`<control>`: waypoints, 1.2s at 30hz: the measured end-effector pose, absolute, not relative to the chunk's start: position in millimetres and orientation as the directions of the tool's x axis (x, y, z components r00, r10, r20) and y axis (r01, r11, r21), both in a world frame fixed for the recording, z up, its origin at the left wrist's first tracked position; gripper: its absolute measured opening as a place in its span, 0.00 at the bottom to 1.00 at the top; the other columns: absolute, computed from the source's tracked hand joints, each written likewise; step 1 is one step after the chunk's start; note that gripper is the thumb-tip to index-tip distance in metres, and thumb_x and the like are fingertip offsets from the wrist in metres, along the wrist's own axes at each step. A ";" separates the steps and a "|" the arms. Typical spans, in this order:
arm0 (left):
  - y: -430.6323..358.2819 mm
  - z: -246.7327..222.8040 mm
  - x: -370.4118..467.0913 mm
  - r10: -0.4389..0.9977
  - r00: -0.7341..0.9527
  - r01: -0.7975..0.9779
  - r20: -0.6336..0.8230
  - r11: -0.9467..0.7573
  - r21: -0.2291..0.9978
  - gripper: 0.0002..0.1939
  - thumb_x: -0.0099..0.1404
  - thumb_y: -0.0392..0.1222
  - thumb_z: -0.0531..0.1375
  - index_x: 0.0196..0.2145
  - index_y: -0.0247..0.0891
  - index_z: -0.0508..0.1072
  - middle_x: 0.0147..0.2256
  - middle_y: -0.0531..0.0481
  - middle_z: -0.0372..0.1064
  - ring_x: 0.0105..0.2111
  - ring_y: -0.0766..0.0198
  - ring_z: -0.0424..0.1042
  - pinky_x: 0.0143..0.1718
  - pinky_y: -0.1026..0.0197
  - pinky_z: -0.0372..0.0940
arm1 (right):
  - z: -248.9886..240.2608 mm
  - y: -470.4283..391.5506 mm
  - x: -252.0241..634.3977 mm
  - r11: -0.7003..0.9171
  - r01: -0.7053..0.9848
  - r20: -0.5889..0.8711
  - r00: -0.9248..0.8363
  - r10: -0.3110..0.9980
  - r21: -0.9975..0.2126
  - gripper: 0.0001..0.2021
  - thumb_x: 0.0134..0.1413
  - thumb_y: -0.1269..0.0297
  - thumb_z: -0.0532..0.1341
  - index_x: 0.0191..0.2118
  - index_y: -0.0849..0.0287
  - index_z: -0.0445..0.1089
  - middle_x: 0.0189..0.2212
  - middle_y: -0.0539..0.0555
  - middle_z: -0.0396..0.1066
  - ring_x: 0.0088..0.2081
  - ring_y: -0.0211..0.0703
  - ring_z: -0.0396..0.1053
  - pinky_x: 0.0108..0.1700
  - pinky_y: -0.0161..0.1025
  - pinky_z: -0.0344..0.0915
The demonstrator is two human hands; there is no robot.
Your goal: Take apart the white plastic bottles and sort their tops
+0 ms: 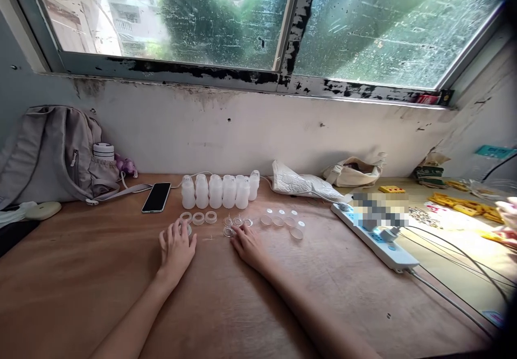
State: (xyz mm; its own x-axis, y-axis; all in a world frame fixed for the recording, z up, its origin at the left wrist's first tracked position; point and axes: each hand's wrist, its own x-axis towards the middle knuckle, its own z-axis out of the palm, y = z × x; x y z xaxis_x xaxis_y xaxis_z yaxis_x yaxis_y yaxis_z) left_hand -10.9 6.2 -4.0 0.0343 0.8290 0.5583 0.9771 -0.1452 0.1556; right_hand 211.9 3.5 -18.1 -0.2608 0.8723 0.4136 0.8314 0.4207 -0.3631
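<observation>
My left hand [176,248] rests on the wooden table with its fingers bent and apart. Its fingertips are by the white screw rings [197,218]; a pale round piece [189,229] shows partly between fingers and thumb, and I cannot tell whether it is gripped. My right hand [250,247] lies with fingers stretched toward a cluster of clear bottle nipples [228,232], touching or nearly touching them. Behind both hands stand small frosted white bottles [215,192] in rows. To the right of my right hand are several clear domed caps [297,232].
A phone [156,197] lies left of the bottles, before a grey backpack [48,154]. At right, a power strip [375,238] trails cables [448,305] over the table. A white padded packet [302,181] and a beige pouch [355,171] sit along the wall.
</observation>
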 end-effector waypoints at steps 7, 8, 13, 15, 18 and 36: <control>16.2 -6.1 -19.9 0.865 0.017 0.975 0.502 -0.125 0.181 0.17 0.58 0.43 0.51 0.44 0.33 0.64 0.38 0.38 0.69 0.41 0.48 0.64 0.44 0.44 0.52 | -13.2 0.4 214.9 0.445 0.774 0.386 -0.281 0.879 -0.451 0.11 0.51 0.65 0.56 0.42 0.55 0.61 0.39 0.55 0.65 0.42 0.47 0.61 0.42 0.43 0.58; 17.7 -5.7 -20.6 0.865 0.021 0.972 0.502 -0.136 0.194 0.17 0.58 0.43 0.52 0.43 0.34 0.65 0.37 0.39 0.69 0.40 0.48 0.64 0.44 0.45 0.53 | -13.4 0.4 214.0 0.441 0.769 0.377 -0.279 0.883 -0.463 0.11 0.50 0.65 0.57 0.42 0.55 0.61 0.38 0.54 0.66 0.42 0.47 0.61 0.42 0.43 0.58; 14.8 -2.5 -12.3 0.824 0.140 0.854 0.549 -0.381 0.354 0.16 0.57 0.44 0.54 0.44 0.38 0.64 0.40 0.44 0.65 0.40 0.53 0.64 0.42 0.54 0.59 | -18.0 3.2 207.6 0.437 0.755 0.402 -0.250 0.881 -0.489 0.06 0.51 0.69 0.55 0.38 0.56 0.61 0.35 0.54 0.67 0.39 0.45 0.63 0.42 0.44 0.57; 7.9 -1.5 -3.6 0.808 0.180 0.780 0.560 -0.465 0.419 0.17 0.57 0.43 0.55 0.45 0.40 0.64 0.41 0.45 0.63 0.42 0.55 0.64 0.44 0.56 0.60 | -19.1 3.8 206.3 0.448 0.739 0.426 -0.239 0.872 -0.503 0.05 0.51 0.71 0.53 0.36 0.57 0.62 0.33 0.54 0.67 0.37 0.44 0.64 0.41 0.42 0.58; -4.0 -0.2 10.0 0.802 0.251 0.684 0.542 -0.543 0.487 0.17 0.57 0.40 0.55 0.46 0.42 0.63 0.42 0.47 0.61 0.43 0.58 0.64 0.45 0.56 0.60 | -17.3 1.5 205.3 0.469 0.681 0.464 -0.209 0.861 -0.563 0.05 0.51 0.72 0.53 0.34 0.58 0.62 0.31 0.53 0.67 0.34 0.41 0.64 0.38 0.38 0.60; -24.9 9.4 22.8 0.725 0.430 0.472 0.538 -0.689 0.550 0.19 0.57 0.37 0.55 0.47 0.40 0.60 0.44 0.46 0.62 0.45 0.59 0.64 0.46 0.57 0.62 | 4.4 -27.5 189.4 0.087 -0.229 0.143 -0.240 0.960 -0.970 0.10 0.46 0.70 0.59 0.38 0.59 0.64 0.30 0.51 0.71 0.35 0.40 0.68 0.39 0.39 0.64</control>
State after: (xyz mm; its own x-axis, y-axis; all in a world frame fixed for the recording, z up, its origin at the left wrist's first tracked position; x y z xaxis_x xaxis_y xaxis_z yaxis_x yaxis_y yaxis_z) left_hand 22.8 -24.9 9.4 0.4305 0.7248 0.5379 0.4718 -0.6887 0.5505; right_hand 189.4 -27.5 4.4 -0.2397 0.9603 0.1427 -0.2286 0.0871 -0.9696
